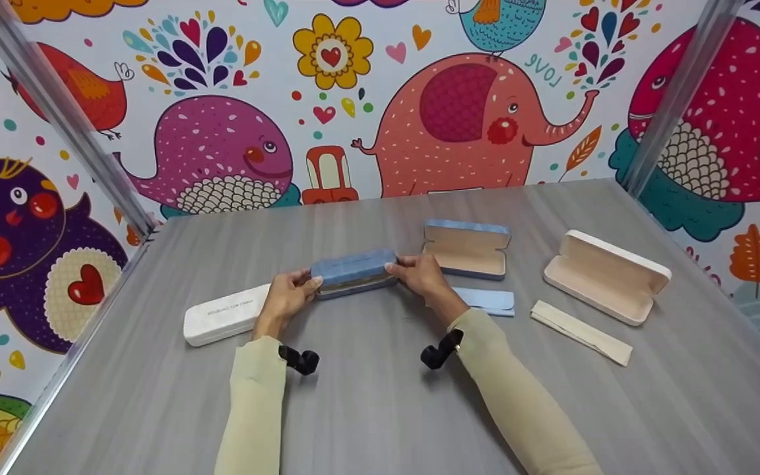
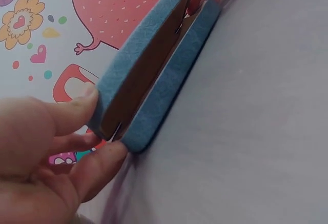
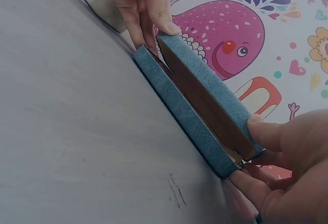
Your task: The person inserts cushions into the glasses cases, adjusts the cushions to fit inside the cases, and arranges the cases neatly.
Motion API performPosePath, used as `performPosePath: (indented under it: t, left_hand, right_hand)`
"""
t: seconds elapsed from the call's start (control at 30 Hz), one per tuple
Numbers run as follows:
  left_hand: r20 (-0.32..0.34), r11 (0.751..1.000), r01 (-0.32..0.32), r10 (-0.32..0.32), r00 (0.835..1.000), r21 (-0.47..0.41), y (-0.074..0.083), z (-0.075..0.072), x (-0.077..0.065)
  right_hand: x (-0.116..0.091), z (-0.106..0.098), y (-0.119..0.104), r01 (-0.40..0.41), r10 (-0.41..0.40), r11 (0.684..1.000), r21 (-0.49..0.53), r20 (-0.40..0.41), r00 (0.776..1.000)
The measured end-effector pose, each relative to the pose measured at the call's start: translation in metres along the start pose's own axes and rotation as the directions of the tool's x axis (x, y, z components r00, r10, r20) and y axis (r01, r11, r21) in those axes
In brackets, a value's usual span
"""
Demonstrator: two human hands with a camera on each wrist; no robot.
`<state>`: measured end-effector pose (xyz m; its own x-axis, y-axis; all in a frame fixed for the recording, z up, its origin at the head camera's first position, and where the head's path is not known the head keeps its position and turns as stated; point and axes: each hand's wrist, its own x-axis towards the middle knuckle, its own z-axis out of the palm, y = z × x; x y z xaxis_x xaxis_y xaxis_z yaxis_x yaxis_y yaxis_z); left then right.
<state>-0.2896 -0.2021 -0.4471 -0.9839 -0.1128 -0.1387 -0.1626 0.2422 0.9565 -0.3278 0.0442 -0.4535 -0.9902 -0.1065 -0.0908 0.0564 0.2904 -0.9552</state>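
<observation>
A blue glasses case (image 1: 353, 265) lies on the table with its lid partly raised, leaving a narrow gap along the front. My left hand (image 1: 284, 298) grips its left end, the thumb on the lid and fingers by the base; the left wrist view shows the same case (image 2: 169, 78) from this end. At the other end my right hand (image 1: 427, 278) pinches the case (image 3: 197, 75), thumb on the lid and fingers low at the base. Brown lining shows through the gap, but most of the inside is hidden. Beside my left wrist sits a closed white glasses case (image 1: 225, 318).
Behind my right hand stands an open blue glasses case (image 1: 469, 254), with a folded light-blue cloth (image 1: 493, 301) in front. An open white glasses case (image 1: 607, 287) and a folded cream cloth (image 1: 581, 333) lie farther right. A patterned wall (image 1: 347, 125) borders the grey table (image 1: 380, 396).
</observation>
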Motion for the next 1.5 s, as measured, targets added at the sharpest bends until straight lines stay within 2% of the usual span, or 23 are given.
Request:
performPosePath:
  t: [0.2,0.47,0.9,1.17,1.5]
  left_hand:
    - [-0.012,0.999,0.013,-0.012,1.0,0.051,0.0005,-0.0003,-0.0023]
    - [-0.01,0.998,-0.003,0.004,1.0,0.065,-0.0007,-0.0002,-0.001]
    - [-0.034,0.979,-0.099,0.106,0.994,0.179,-0.0046,-0.0003,-0.0031]
    - [-0.038,0.983,-0.086,0.093,0.995,0.163,-0.0039,0.0004,-0.0027]
    - [-0.047,0.978,-0.066,0.077,0.996,0.199,-0.0004,0.0011,-0.0028]
  right_hand:
    - [-0.0001,0.0002,0.0027,-0.001,0.001,1.0,0.005,-0.012,1.0]
    - [0.0013,0.0013,0.0035,-0.001,0.0,1.0,-0.012,-0.037,0.999]
    - [0.0013,0.0032,0.0058,-0.037,0.036,0.999,-0.007,-0.067,0.997]
    - [0.0014,0.0037,0.0065,-0.064,0.064,0.998,0.003,-0.062,0.996]
    - [0.001,0.0031,0.006,-0.079,0.079,0.997,0.005,-0.076,0.994]
